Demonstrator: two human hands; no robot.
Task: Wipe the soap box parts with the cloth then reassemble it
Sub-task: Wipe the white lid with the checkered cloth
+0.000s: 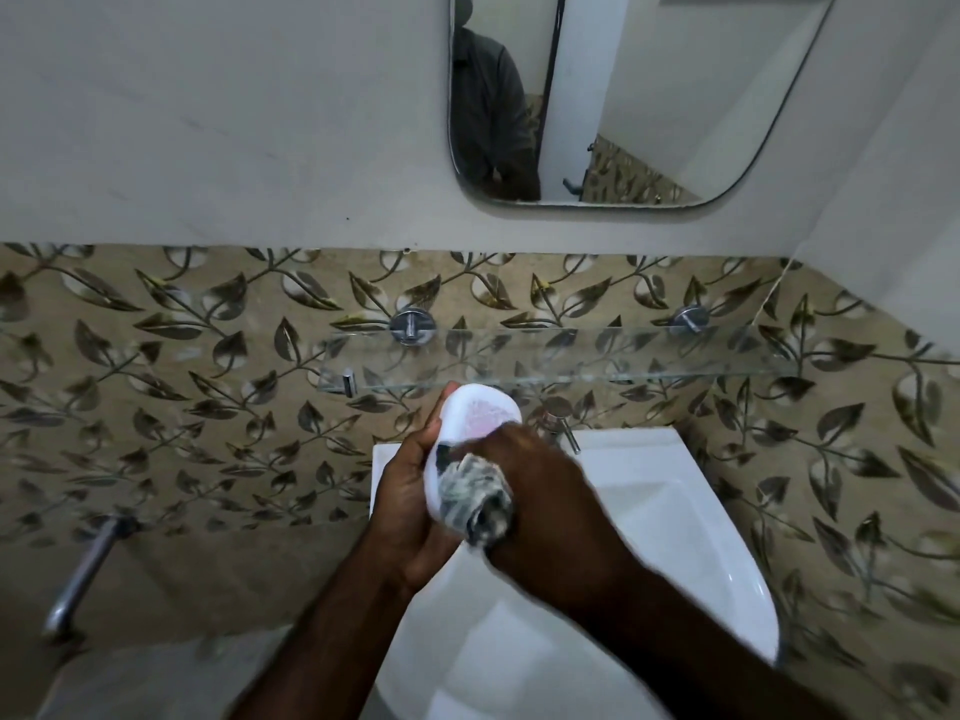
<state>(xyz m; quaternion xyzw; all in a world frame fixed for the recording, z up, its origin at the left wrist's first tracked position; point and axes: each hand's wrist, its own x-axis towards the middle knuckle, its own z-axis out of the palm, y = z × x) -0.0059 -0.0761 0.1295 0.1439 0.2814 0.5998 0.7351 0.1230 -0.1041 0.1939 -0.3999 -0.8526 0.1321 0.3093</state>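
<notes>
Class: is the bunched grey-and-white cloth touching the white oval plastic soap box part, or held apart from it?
Touching. In the head view the right hand presses the bunched grey-and-white cloth onto the white oval plastic soap box part, no gap showing.

We're in a bathroom, at the washbasin. A white sink (675,511) sits against the wall with a chrome tap (566,433) at its back edge. Just above it runs a glass shelf (571,356) on round metal brackets (412,326), and higher up hangs a rounded mirror (649,96). Leaf-patterned tiles (182,407) cover the lower wall, plain wall above. Off to the left, a metal pipe (83,574) juts out.
</notes>
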